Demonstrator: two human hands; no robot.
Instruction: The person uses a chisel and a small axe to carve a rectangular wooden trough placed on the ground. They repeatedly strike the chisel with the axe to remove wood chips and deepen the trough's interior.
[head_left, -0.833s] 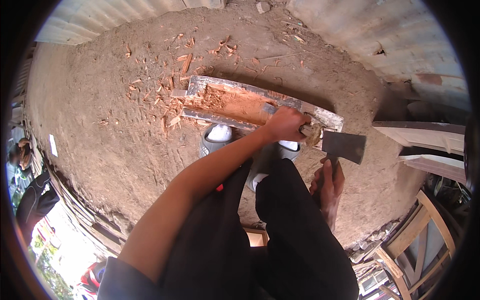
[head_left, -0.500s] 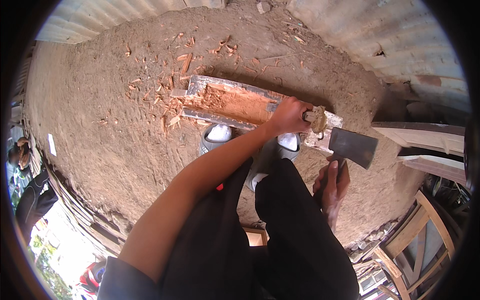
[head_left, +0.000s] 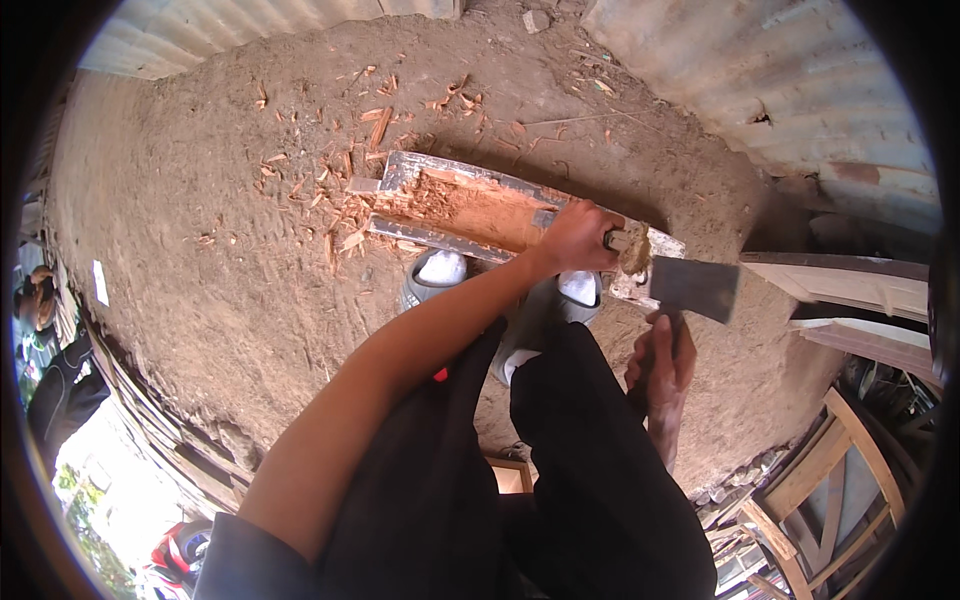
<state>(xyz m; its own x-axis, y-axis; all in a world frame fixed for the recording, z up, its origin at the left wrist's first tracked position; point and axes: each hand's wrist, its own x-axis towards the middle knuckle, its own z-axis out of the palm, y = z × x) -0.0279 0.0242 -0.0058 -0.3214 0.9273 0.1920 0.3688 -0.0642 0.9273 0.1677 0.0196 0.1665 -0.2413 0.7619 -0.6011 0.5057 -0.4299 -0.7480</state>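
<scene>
A long wooden piece with a hollowed middle (head_left: 475,208) lies on the ground, its rims dark and weathered and its cut inside reddish. My left hand (head_left: 580,236) is closed around a chisel (head_left: 630,246), whose flat metal blade points left into the hollow. The chisel's frayed butt end sticks out on the right of that fist. Just right of this end is the dark rectangular head of a mallet (head_left: 696,288), slightly blurred. My right hand (head_left: 662,368) grips the mallet by its handle below the head; a small gap seems to separate head and chisel.
My shoes (head_left: 430,290) stand against the near side of the wood. Reddish wood chips (head_left: 350,238) litter the dirt at its left end. Corrugated sheets (head_left: 780,90) border the far side. Boards (head_left: 840,275) and a wooden frame (head_left: 840,460) stand at the right.
The mallet head has swung a little left, closer to the chisel's butt end. My left hand and the chisel hold the same place on the wood.
</scene>
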